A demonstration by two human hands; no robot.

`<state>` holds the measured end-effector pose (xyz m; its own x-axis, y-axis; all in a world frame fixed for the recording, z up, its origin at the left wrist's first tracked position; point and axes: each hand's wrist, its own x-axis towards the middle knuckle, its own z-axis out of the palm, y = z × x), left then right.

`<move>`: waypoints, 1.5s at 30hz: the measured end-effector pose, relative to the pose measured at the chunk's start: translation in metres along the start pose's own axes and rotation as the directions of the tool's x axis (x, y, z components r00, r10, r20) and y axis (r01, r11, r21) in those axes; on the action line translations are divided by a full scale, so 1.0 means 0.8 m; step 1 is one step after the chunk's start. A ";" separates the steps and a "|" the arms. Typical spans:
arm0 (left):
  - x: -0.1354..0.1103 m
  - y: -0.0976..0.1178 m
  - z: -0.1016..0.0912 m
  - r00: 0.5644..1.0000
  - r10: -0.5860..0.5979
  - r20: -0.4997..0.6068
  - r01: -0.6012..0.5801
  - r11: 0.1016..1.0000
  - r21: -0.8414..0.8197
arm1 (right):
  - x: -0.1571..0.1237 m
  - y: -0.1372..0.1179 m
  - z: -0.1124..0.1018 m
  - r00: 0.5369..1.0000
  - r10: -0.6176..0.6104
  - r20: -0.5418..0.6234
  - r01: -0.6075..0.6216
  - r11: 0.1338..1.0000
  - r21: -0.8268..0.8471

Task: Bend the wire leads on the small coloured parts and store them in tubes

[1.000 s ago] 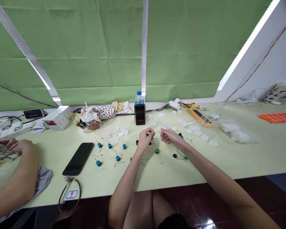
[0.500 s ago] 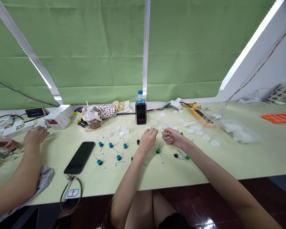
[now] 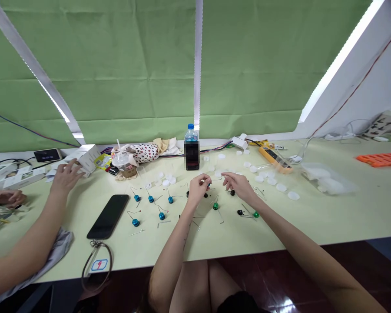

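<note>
My left hand [image 3: 198,189] hovers over the middle of the pale green table [image 3: 313,217]. Its fingers are curled in a pinch on a small blue-capped pin [image 3: 208,186]. My right hand [image 3: 238,186] is a short way to the right, fingers loosely apart and curved down over a black knob [image 3: 232,192]. Several blue knobs on wire pins [image 3: 150,199] lie to the left. Green knobs [image 3: 215,206] and another black knob [image 3: 239,212] lie just in front of my hands. White round caps [image 3: 281,187] are scattered behind them.
A black phone [image 3: 108,216] and a key ring with a tag [image 3: 96,261] lie front left. A water bottle [image 3: 191,150] stands behind my hands. A co-worker's hand [image 3: 65,176] reaches a white box [image 3: 89,158] at left. A clear container [image 3: 326,180] and an orange tray [image 3: 379,159] sit right.
My hands, which were together on a thin wire, have parted; my right hand has opened and dropped toward a black knob. The co-worker's hand has moved right to the white box.
</note>
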<state>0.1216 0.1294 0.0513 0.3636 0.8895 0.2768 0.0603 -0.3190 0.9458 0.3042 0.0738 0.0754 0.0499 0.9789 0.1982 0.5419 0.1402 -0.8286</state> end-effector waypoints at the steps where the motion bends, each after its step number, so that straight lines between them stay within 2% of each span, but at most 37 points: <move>1: -0.001 0.000 0.000 1.000 0.014 -0.024 -0.014 1.000 0.027 | 0.001 0.000 0.002 0.993 0.106 0.059 -0.113 0.987 0.113; 3: -0.002 0.001 0.001 0.998 0.041 -0.042 -0.038 0.996 0.079 | 0.004 0.000 0.007 0.951 0.229 0.206 -0.279 0.924 0.261; 5: -0.004 0.001 0.003 0.999 0.038 -0.024 -0.036 0.996 0.088 | 0.007 0.000 0.011 0.935 0.232 0.268 -0.312 0.898 0.310; 7: -0.005 0.000 0.005 1.000 -0.011 -0.022 0.012 0.999 0.041 | 0.009 0.001 0.014 0.955 0.198 0.220 -0.263 0.909 0.323; 10: -0.006 -0.002 0.006 0.993 -0.092 -0.075 0.087 0.994 -0.062 | 0.011 0.004 0.013 0.980 0.173 0.101 -0.197 0.924 0.329; 13: -0.007 -0.001 0.009 0.992 -0.101 -0.081 0.093 0.991 -0.100 | 0.012 0.006 0.013 0.989 0.134 0.060 -0.147 0.893 0.426; 17: -0.010 0.002 0.014 0.999 -0.034 -0.039 0.032 0.999 -0.043 | 0.011 0.012 0.021 0.981 0.106 0.161 -0.180 0.806 0.564; 22: -0.011 0.000 0.017 0.997 0.051 -0.062 -0.051 0.999 -0.005 | 0.015 0.012 0.035 0.917 0.108 0.384 -0.340 0.714 0.612; 26: -0.009 0.000 0.013 0.981 0.172 -0.089 -0.161 0.979 0.124 | 0.020 0.009 0.040 0.910 0.087 0.405 -0.351 0.682 0.641; 30: -0.009 0.001 0.011 0.969 0.246 -0.031 -0.232 0.943 0.240 | 0.021 0.014 0.040 0.918 0.074 0.391 -0.328 0.695 0.640; 34: -0.008 -0.006 0.014 0.979 0.206 -0.002 -0.198 0.944 0.262 | 0.020 0.024 0.043 0.940 0.080 0.333 -0.280 0.741 0.611; 39: -0.003 -0.014 0.013 0.999 0.042 -0.003 -0.041 0.984 0.173 | 0.022 0.028 0.048 0.958 0.091 0.272 -0.217 0.849 0.481; 41: -0.002 -0.015 0.010 0.999 0.002 -0.034 0.005 0.979 0.202 | 0.024 0.028 0.049 0.958 0.095 0.271 -0.188 0.920 0.344; 43: -0.002 -0.016 0.007 0.997 0.013 -0.077 0.008 0.963 0.269 | 0.027 0.027 0.050 0.956 0.102 0.274 -0.148 0.977 0.155; 45: -0.001 -0.019 0.007 0.994 0.034 -0.101 0.006 0.929 0.370 | 0.028 0.026 0.053 0.959 0.105 0.262 -0.100 0.995 -0.030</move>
<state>0.1256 0.1315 0.0361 0.2693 0.9067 0.3247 0.4018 -0.4121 0.8177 0.2810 0.1048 0.0403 -0.1155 0.9927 -0.0340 0.5595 0.0368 -0.8280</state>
